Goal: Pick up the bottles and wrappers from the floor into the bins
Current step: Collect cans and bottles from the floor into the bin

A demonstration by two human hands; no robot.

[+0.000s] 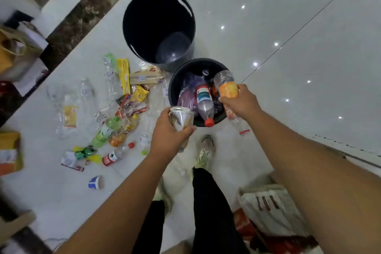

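Left hand (pixel 171 136) grips a silver can (pixel 181 118) at the near rim of the nearer black bin (pixel 172 88); right hand (pixel 241 103) holds an orange-labelled plastic bottle (pixel 225 85) by its middle over it; both seem light, thin-walled, crushable

Black trousers (pixel 208 202) — pale sneakers (pixel 205 150), greenish streaks.

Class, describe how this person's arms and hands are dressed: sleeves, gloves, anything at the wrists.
Both arms are bare as far as the picture shows: no sleeves. The left hand and right hand wear no gloves. No watch or band shows at either wrist.
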